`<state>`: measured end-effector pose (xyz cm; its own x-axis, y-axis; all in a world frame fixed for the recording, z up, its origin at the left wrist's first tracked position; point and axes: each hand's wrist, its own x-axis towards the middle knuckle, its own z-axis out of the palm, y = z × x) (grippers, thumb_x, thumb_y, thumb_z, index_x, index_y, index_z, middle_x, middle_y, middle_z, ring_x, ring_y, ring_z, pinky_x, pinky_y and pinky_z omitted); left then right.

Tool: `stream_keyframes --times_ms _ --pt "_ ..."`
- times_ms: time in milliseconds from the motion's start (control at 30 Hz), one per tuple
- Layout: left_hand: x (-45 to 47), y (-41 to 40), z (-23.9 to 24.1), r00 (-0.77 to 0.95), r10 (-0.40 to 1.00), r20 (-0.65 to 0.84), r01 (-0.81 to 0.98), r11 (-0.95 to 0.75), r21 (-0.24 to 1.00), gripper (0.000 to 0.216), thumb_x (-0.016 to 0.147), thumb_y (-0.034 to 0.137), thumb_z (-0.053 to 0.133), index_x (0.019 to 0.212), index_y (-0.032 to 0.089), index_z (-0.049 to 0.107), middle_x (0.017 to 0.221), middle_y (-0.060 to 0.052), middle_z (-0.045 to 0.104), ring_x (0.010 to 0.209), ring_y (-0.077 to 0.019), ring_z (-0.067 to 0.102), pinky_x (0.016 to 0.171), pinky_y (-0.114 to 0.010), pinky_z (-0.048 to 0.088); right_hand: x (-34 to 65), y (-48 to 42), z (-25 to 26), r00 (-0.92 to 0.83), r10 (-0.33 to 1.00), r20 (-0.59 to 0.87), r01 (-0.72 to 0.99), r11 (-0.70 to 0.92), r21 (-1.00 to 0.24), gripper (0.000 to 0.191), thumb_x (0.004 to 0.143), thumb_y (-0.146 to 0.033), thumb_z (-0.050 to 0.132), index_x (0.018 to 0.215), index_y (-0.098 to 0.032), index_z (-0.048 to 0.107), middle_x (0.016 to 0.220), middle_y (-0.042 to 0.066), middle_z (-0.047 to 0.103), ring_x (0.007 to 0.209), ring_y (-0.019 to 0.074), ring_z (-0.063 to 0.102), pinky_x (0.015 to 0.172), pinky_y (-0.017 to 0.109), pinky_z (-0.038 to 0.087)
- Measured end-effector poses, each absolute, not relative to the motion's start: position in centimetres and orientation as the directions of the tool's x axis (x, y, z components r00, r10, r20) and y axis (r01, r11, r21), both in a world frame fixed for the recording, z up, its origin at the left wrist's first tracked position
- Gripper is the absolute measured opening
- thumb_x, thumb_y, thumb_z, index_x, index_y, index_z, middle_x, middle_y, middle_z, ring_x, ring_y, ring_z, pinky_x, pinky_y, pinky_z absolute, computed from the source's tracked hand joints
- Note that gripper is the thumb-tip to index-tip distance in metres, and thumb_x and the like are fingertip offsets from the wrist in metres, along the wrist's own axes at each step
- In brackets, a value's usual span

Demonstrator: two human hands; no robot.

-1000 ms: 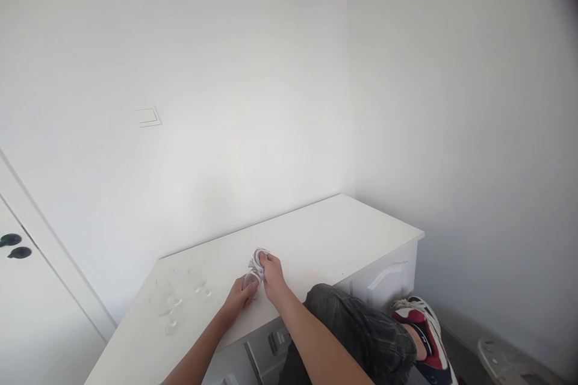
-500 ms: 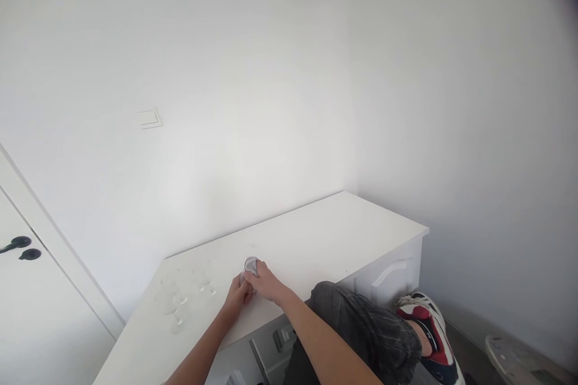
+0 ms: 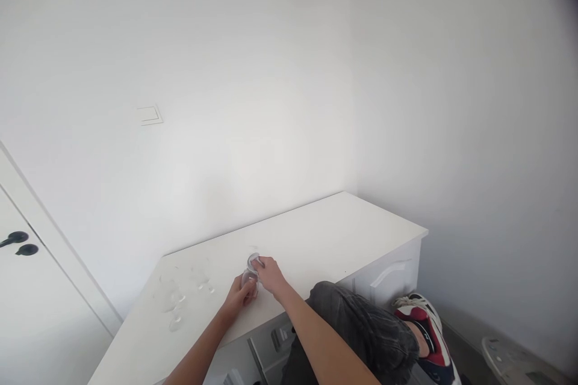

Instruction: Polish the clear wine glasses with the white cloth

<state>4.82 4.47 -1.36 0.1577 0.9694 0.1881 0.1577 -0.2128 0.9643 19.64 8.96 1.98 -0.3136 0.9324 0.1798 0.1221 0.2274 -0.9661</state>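
A small clear glass (image 3: 251,271) is held just above the white desk top (image 3: 325,234). My left hand (image 3: 239,296) is wrapped around its lower part from the near side. My right hand (image 3: 270,274) is closed on its upper rim, fingers pinched together; whether a cloth is in them I cannot tell. To the left on the desk stand other clear stemmed glasses (image 3: 174,304), hard to make out against the white surface.
White walls meet in a corner behind the desk. A light switch (image 3: 149,115) is on the left wall, and a white door with a dark handle (image 3: 18,242) is at far left. My raised knee (image 3: 356,325) and a red, white and black shoe (image 3: 424,325) are beside the desk drawers.
Both hands stayed on the glass; they dipped lower toward the desk and then rose slightly, with the right hand shifting around the rim. The view moved a little.
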Motion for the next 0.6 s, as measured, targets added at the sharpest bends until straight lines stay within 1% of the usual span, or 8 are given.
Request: stream_keyframes --times_ms 100,200,267,300,367,433,500,600 --pt "5.0 4.5 -1.1 0.152 0.973 0.173 0.156 -0.196 0.968 0.042 0.091 0.053 0.054 0.065 0.020 0.048 0.046 0.006 0.046 0.039 -0.0077 0.033 0.045 -0.024 0.021 19.9 9.2 1.8 -0.222 0.944 0.244 0.322 0.307 -0.895 0.033 0.089 -0.036 0.053 0.062 -0.018 0.057 0.057 -0.001 0.049 0.056 0.0133 0.042 0.056 0.027 0.027" --pt "5.3 4.5 -0.8 0.111 0.977 0.183 0.154 -0.199 0.968 0.043 0.092 0.055 0.052 0.068 0.019 0.051 0.048 0.005 0.048 0.038 -0.0074 0.033 0.045 -0.024 0.022 20.0 8.8 1.9 -0.204 0.923 0.326 0.432 0.384 -0.816 0.029 0.091 -0.034 0.051 0.069 -0.019 0.061 0.065 0.002 0.056 0.061 0.0150 0.048 0.058 0.027 0.031" --pt "5.5 4.5 -0.7 0.097 0.977 0.192 0.152 -0.205 0.967 0.044 0.093 0.055 0.050 0.068 0.019 0.051 0.048 0.005 0.048 0.039 -0.0076 0.034 0.046 -0.024 0.023 19.9 8.4 2.0 -0.194 0.887 0.420 0.470 0.460 -0.753 0.020 0.092 -0.026 0.048 0.084 -0.020 0.065 0.081 0.005 0.062 0.074 0.0173 0.054 0.065 0.026 0.036" --pt "5.5 4.5 -0.7 0.090 0.977 0.192 0.153 -0.204 0.967 0.046 0.094 0.055 0.049 0.066 0.019 0.052 0.047 0.005 0.047 0.039 -0.0079 0.034 0.046 -0.024 0.023 19.9 8.2 2.1 -0.193 0.862 0.468 0.490 0.498 -0.715 0.019 0.090 -0.020 0.048 0.094 -0.021 0.066 0.090 0.006 0.063 0.082 0.0184 0.055 0.070 0.027 0.038" --pt "5.4 4.5 -0.9 0.064 0.980 0.188 0.153 -0.196 0.969 0.051 0.095 0.057 0.045 0.062 0.019 0.052 0.043 0.005 0.045 0.038 -0.0086 0.035 0.046 -0.024 0.022 20.0 8.2 2.2 -0.228 0.822 0.522 0.547 0.552 -0.629 0.033 0.086 -0.014 0.050 0.113 -0.025 0.064 0.101 0.006 0.062 0.093 0.0200 0.054 0.077 0.028 0.039" --pt "5.2 4.7 -1.2 0.026 0.986 0.165 0.133 -0.167 0.977 0.053 0.095 0.059 0.043 0.064 0.018 0.055 0.041 0.004 0.046 0.036 -0.0087 0.035 0.044 -0.024 0.021 20.4 8.5 2.5 -0.313 0.800 0.512 0.621 0.581 -0.527 0.044 0.084 -0.013 0.052 0.123 -0.030 0.061 0.103 0.005 0.060 0.096 0.0216 0.053 0.078 0.031 0.039" --pt "5.1 4.9 -1.5 0.006 0.991 0.133 0.101 -0.133 0.986 0.053 0.094 0.061 0.042 0.071 0.017 0.059 0.041 0.004 0.047 0.033 -0.0082 0.032 0.042 -0.023 0.019 20.9 9.2 2.8 -0.402 0.776 0.486 0.688 0.606 -0.399 0.044 0.084 -0.012 0.053 0.122 -0.031 0.061 0.102 0.006 0.058 0.097 0.0232 0.052 0.079 0.033 0.039" --pt "5.0 5.2 -1.8 0.054 0.993 0.107 0.098 -0.112 0.989 0.054 0.094 0.062 0.040 0.078 0.016 0.061 0.040 0.005 0.048 0.031 -0.0077 0.031 0.040 -0.022 0.018 21.5 10.3 3.5 -0.509 0.693 0.510 0.741 0.655 -0.151 0.030 0.085 -0.009 0.051 0.106 -0.023 0.067 0.102 0.010 0.058 0.099 0.0255 0.049 0.082 0.038 0.038"
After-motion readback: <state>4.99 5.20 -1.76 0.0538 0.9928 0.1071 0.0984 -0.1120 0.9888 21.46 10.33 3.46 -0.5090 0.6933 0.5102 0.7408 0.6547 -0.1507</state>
